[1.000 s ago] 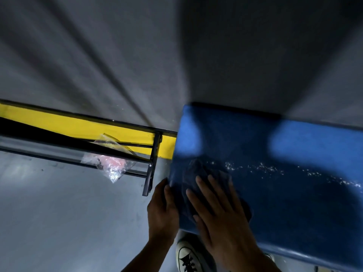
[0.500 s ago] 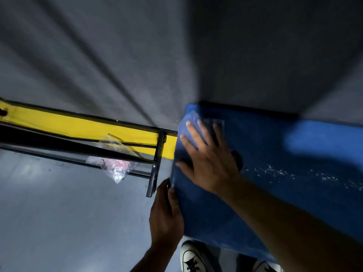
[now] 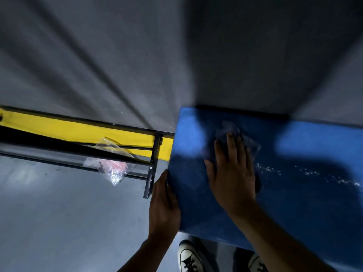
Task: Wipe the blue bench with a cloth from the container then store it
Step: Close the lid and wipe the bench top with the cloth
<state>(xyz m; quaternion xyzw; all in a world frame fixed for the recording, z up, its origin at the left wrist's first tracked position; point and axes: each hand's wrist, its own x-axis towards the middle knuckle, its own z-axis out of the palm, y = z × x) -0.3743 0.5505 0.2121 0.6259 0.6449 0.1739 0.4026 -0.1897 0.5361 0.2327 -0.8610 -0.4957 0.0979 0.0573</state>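
Grey floor — speckled blue bench.

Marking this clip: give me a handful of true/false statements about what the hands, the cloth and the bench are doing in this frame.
1. The right hand presses flat on the cloth on the blue bench. True.
2. The left hand holds the plastic bag. False: it holds the blue bench's left edge; the bag lies by the black frame, apart from the hand.
3. White specks lie on the bench to the right of the cloth. True.
4. The neighbouring bench is red. False: the yellow bench adjoins it.
5. The person is barefoot. False: a white-toed sneaker shows below the bench.
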